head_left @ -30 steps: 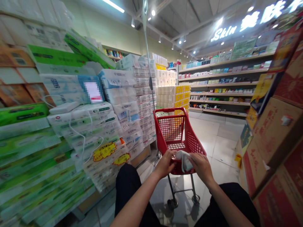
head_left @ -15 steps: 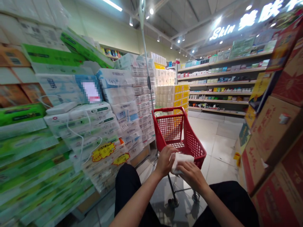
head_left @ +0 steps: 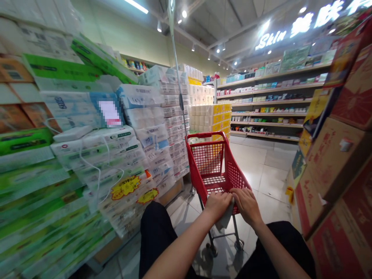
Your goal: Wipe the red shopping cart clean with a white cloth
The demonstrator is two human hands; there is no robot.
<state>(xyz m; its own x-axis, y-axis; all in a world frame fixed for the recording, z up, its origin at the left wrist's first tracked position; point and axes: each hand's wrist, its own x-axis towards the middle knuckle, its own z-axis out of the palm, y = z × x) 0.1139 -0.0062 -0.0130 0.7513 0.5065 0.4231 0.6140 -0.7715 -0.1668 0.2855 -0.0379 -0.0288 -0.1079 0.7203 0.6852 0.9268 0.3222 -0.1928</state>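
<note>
My left hand (head_left: 218, 205) and my right hand (head_left: 247, 204) are close together at the near rim of a small red shopping cart (head_left: 238, 176). Between them a whitish cloth (head_left: 226, 220) hangs down in front of the basket, mostly covered by my fingers. The left fingers curl over its top edge. The right fingers bend round its upper right side, fingertips almost meeting the left hand. Whether the cloth or my fingers press on the rim, I cannot tell. The cart's grid basket shows nothing inside.
Stacked tissue packs (head_left: 157, 133) rise along the left, with a white cable (head_left: 100, 174) hanging over them. Cardboard boxes (head_left: 334, 155) are piled at the right. A thin metal pole (head_left: 178, 69) stands by the cart. Shelves (head_left: 267, 102) of small goods line the back.
The white cloth was bunched flat under my right palm; now it hangs down between both hands. The left fingers have come down and closed over it, and the right hand has turned.
</note>
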